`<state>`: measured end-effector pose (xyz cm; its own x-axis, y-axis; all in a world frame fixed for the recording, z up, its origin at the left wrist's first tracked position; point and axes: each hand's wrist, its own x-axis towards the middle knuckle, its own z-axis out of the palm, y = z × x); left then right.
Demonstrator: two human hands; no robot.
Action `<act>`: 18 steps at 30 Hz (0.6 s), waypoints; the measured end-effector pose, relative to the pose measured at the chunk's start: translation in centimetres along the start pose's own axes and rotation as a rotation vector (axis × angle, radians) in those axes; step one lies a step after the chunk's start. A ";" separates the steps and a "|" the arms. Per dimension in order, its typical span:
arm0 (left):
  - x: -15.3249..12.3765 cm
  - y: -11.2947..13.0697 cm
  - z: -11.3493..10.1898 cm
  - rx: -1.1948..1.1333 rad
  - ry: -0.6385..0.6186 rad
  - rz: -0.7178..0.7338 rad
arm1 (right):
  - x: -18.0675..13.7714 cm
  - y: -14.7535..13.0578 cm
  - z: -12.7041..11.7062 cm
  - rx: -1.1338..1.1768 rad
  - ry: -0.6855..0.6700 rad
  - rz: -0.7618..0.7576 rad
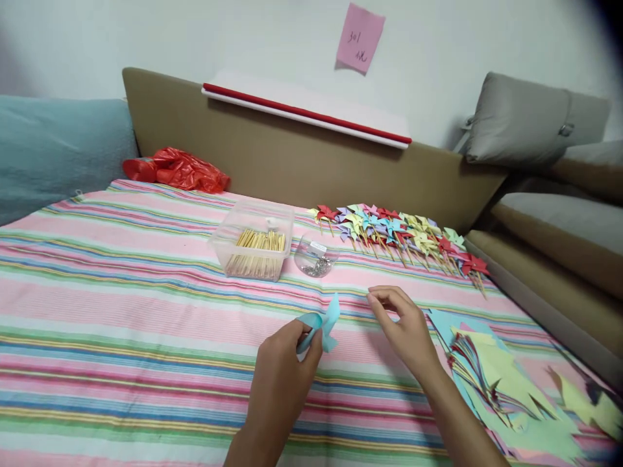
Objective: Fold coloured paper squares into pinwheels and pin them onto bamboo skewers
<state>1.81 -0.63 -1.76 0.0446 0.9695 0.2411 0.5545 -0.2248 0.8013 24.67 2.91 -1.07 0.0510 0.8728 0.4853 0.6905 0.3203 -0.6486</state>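
Observation:
My left hand (287, 363) pinches a light-blue paper pinwheel (329, 324) whose blades are folded inward; no stick shows on it. To its right, above the striped cloth, my right hand (403, 327) has thumb and forefinger brought together at the tips. Whatever lies between them, if anything, is too small to see. Beyond both hands stand a clear plastic box (219, 250) of thin wooden sticks (260, 243) and a round clear container (302, 250) with small metallic pins (318, 266) in it.
Many finished pinwheels (389, 227) on sticks lie at the back right. Cut coloured paper sheets (511, 376) are stacked at the right. A red plastic bag (187, 170) rests against the brown backboard (292, 155). Grey cushions (525, 123) line the right side.

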 end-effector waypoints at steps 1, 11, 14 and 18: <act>-0.1 -0.2 -0.1 -0.011 0.002 0.005 | 1.2 -0.3 0.1 -0.021 -0.037 -0.029; -0.8 -1.0 -0.7 -0.115 0.054 0.066 | 16.6 -1.2 8.5 -0.315 -0.624 -0.106; -0.9 -1.2 -0.9 -0.143 0.080 0.083 | 18.2 -0.9 10.7 -0.404 -0.810 -0.039; -1.0 -1.2 -1.0 -0.166 0.133 0.069 | 18.8 -0.9 12.0 -0.488 -0.927 0.020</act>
<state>0.27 -1.45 -2.45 -0.0385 0.9323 0.3597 0.4092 -0.3137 0.8568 16.30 23.40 1.60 -0.3647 0.8826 -0.2966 0.9225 0.2990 -0.2443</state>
